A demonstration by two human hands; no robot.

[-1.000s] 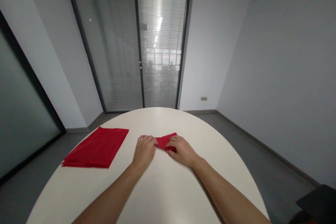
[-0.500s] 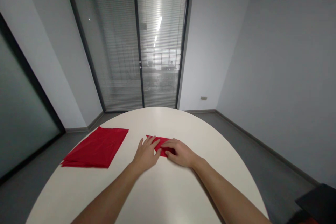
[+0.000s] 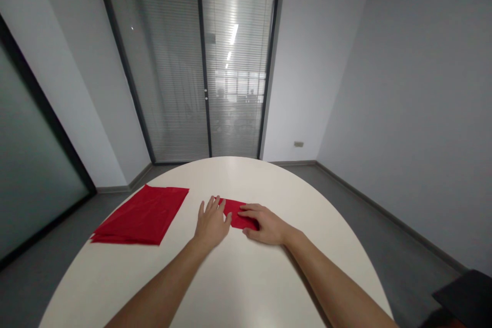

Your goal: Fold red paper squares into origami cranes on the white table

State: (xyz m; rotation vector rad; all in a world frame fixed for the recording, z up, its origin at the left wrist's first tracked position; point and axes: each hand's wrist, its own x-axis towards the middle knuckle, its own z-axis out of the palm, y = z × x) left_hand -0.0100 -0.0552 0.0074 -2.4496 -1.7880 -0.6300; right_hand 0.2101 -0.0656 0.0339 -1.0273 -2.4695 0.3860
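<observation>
A small folded piece of thin red material [image 3: 237, 213], paper or cloth, I cannot tell which, lies flat on the white table. My left hand [image 3: 212, 223] rests at its left end with fingers spread. On its right end lies my right hand [image 3: 265, 223], fingers stretched out over the surface and thumb at the near edge. The hands cover both ends of the piece. Left of my left hand is a larger stack of flat red sheets [image 3: 142, 215], slightly creased, with layered edges at the near side.
The round white table [image 3: 234, 287] has its curved edge on the left, right and far sides. Beyond it stand a glass door with blinds [image 3: 172, 72] and a wall socket [image 3: 299, 144]. A dark object [image 3: 467, 294] sits at the lower right, off the table.
My left hand has shifted a little left and my right hand slightly right, so they are farther apart. More of the small red piece shows between them.
</observation>
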